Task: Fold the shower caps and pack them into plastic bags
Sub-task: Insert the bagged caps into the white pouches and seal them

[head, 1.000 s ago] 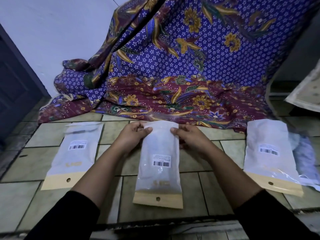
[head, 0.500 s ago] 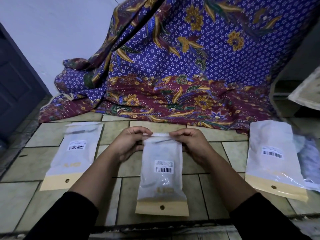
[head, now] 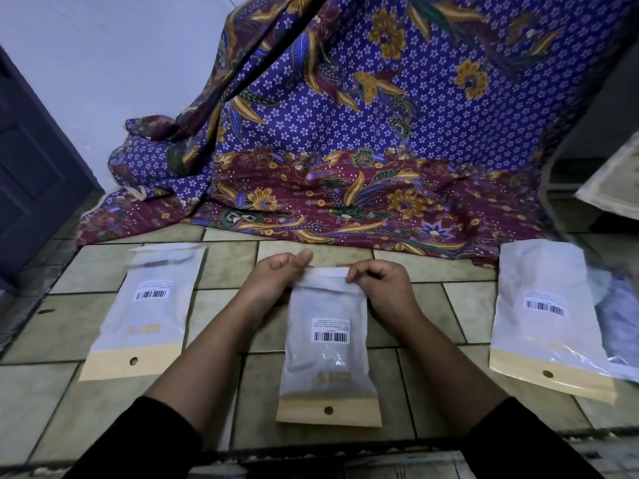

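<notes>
A frosted plastic bag (head: 326, 354) with a barcode label and a tan header strip lies on the tiled floor in front of me, something pale inside it. Its far flap is folded down. My left hand (head: 273, 278) pinches the flap's left corner, my right hand (head: 383, 285) pinches its right corner. A second packed bag (head: 145, 316) lies flat to the left. A third bag (head: 543, 316) lies to the right. Crumpled translucent shower caps (head: 619, 316) sit at the far right edge, partly under that bag.
A purple and maroon batik cloth (head: 345, 150) drapes down the wall onto the floor just beyond the bags. A dark door (head: 31, 167) stands at the left. A pale flat object (head: 612, 191) juts in at the right. A dark ledge runs along the near edge.
The open flap of the middle bag has been folded down over its mouth. Both hands have shifted to the flap's corners and the bag slid slightly to the right.
</notes>
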